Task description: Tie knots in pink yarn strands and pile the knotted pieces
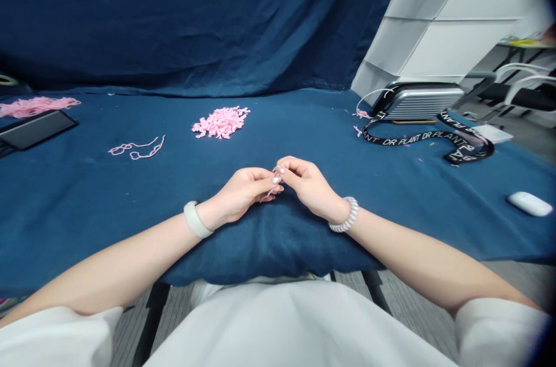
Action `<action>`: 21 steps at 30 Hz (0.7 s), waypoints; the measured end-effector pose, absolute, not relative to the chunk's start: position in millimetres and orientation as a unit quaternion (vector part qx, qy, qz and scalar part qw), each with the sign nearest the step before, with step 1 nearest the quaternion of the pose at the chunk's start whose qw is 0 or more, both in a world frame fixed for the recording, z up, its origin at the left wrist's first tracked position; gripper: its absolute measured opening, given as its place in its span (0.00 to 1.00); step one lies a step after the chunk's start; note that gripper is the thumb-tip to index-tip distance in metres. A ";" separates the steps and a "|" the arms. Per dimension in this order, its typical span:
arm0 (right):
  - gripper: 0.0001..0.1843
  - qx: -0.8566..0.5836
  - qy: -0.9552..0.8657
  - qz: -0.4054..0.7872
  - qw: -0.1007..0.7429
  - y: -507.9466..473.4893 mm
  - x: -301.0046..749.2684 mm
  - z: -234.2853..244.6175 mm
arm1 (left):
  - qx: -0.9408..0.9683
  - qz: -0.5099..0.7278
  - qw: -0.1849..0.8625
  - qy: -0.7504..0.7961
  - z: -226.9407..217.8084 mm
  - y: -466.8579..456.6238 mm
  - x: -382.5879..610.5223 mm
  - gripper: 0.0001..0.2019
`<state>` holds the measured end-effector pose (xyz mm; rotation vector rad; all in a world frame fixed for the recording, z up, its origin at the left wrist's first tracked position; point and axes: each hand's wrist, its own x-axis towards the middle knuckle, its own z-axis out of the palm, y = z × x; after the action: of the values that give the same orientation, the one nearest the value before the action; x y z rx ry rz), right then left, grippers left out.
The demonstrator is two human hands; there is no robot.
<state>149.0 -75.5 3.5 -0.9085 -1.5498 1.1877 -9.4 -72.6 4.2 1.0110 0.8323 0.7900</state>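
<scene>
- Thread (269, 193), short and pink, is held at the near middle of the counter (87, 199), pinched between the left hand (243, 193) and the right hand (309, 184).
- The left hand is curled, with thumb and forefinger closed on the lower part of the thread; a pale band (195, 219) is worn on its wrist.
- The right hand is likewise closed on the upper end of the thread, its fingertips touching those of the left; a white coil bracelet (345, 215) is worn on its wrist.
- The thread is kept just above the surface, and most of it is hidden by the fingers.
- The counter is covered by a blue cloth (174, 25), which is also hung up as a backdrop at the far side.
- Beyond the hands and slightly left, a pile (221, 122) of small pink pieces is laid on the cloth.
- Further left, a loose pink strand (136, 150) is spread in loops, well apart from the pile.
- At the far left edge, a pink bundle (37, 105) is set just behind a dark tray (35, 128).
- On the right, a black lanyard (425, 138) printed with white letters is coiled in front of a silver case (419, 102).
- A white mouse (530, 204) is placed near the right edge, well apart from the hands.
- A white cabinet (438, 19) is seen behind the case.
</scene>
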 end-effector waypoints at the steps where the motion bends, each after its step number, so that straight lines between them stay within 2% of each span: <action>1: 0.11 -0.372 -0.631 0.490 0.473 -75.5 148.9 3.3 | 0.459 0.356 0.721 0.378 4.3 -72.6 -9.3 0.09; 16: 0.11 -0.367 -0.611 0.516 0.475 -75.9 147.7 3.9 | 0.472 0.336 0.731 0.362 5.7 -72.3 -9.6 0.09; 21: 0.11 -0.372 -0.533 0.589 0.480 -75.3 145.4 4.3 | 0.489 0.342 0.709 0.376 5.6 -72.5 -9.5 0.09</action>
<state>145.4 -75.3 4.3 -0.9084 -1.3002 1.4358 -9.5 -72.5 5.6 1.0858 0.8338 0.7601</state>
